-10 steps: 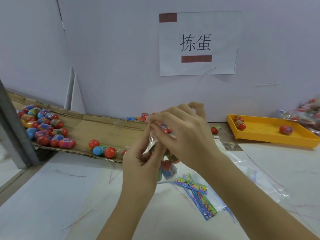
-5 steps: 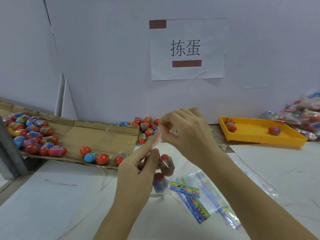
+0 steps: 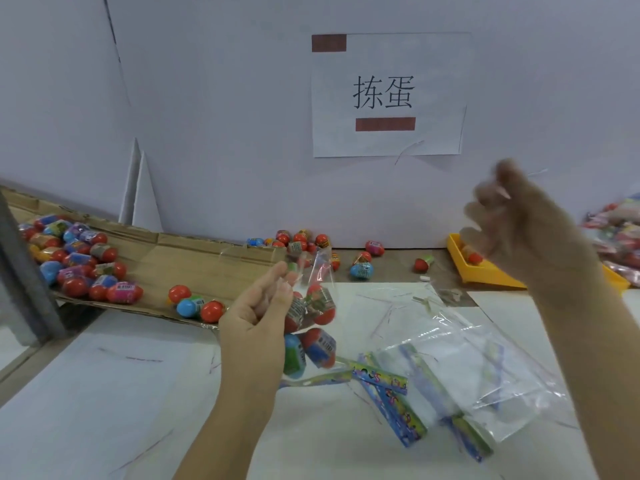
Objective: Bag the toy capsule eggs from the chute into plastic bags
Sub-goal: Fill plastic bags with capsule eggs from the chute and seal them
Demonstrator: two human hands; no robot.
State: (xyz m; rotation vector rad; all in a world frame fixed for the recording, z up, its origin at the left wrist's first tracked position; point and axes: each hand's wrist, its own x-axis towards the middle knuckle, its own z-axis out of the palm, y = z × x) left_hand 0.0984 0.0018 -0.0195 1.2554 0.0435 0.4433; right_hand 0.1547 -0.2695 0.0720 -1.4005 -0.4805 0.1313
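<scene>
My left hand [image 3: 258, 306] pinches the top of a clear plastic bag [image 3: 313, 323] that hangs over the table with several capsule eggs inside. My right hand [image 3: 519, 230] is blurred, raised off to the right near the wall, with curled fingers and nothing seen in them. The cardboard chute [image 3: 194, 265] slopes in from the left, with a heap of red, blue and pink eggs [image 3: 72, 261] on its upper part and three eggs [image 3: 194, 303] near its lower lip. More loose eggs [image 3: 311, 244] lie by the wall past the chute's end.
A pile of empty clear bags with colourful header strips [image 3: 450, 382] lies on the white table at the right. A yellow tray [image 3: 485, 271] holding an egg sits behind my right hand. Filled bags [image 3: 620, 237] are stacked at the far right. A paper sign [image 3: 384, 95] hangs on the wall.
My right hand has let go of the bag's top and swung up and to the right. The left hand alone holds the filled bag now.
</scene>
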